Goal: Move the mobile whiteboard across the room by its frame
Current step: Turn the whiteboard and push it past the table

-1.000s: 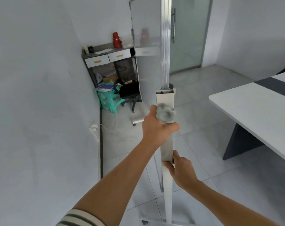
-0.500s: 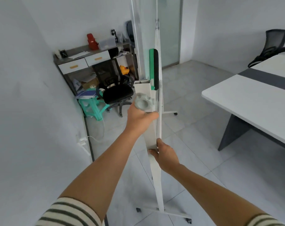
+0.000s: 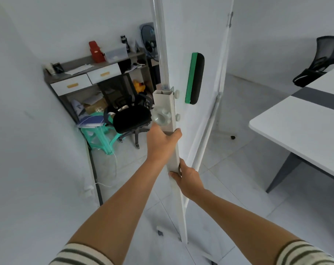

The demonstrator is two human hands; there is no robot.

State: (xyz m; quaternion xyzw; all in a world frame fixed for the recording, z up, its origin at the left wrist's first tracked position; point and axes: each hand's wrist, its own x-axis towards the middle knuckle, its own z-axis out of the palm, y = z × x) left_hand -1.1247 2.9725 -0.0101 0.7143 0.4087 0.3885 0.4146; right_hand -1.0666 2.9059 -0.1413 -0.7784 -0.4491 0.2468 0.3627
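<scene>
The mobile whiteboard [image 3: 193, 35] stands upright right in front of me, its white panel facing right. Its white frame post [image 3: 165, 106] runs down the middle of the view, with a grey clamping knob [image 3: 161, 118] on it. My left hand [image 3: 161, 142] grips the post just below the knob. My right hand [image 3: 187, 177] holds the same post lower down. A green and black eraser [image 3: 195, 78] clings to the board face. A caster [image 3: 160, 232] of the base shows near the floor.
A white wall [image 3: 28, 150] runs close on my left. In the far corner stand a grey desk with drawers [image 3: 82, 81], a black office chair [image 3: 131, 117] and a green stool [image 3: 97, 136]. A white table [image 3: 305, 123] and a mesh chair [image 3: 319, 62] fill the right.
The board has swung so that its face and the eraser show more widely. The view has turned right, and my left hand now sits just below the knob.
</scene>
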